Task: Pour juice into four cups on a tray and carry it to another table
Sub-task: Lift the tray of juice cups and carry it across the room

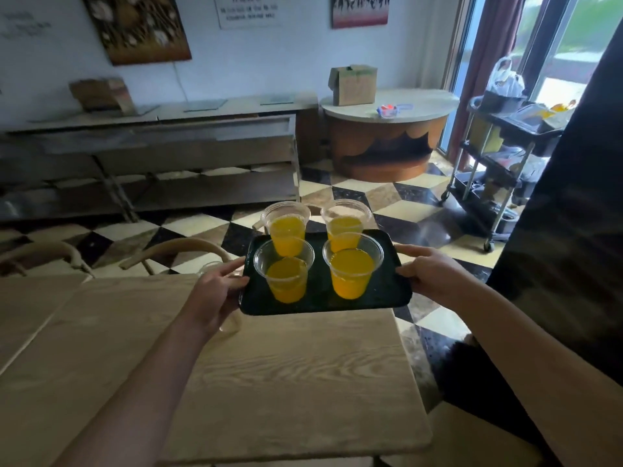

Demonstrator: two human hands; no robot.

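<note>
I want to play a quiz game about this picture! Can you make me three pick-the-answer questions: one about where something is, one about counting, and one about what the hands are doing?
1. Where is the cardboard box?
A. On the round-fronted counter by the window
B. On the dark tray
C. On the floor

2. How many cups of orange juice are on the tray?
A. Two
B. Four
C. Six

3. What are the hands doing?
A. Pouring juice
B. Hanging free
C. Holding the tray by its two ends

Answers:
1. A, the box stands on the pale top of the counter.
2. B, two far cups and two near cups all hold juice.
3. C, the left hand and right hand each grip one end.
</note>
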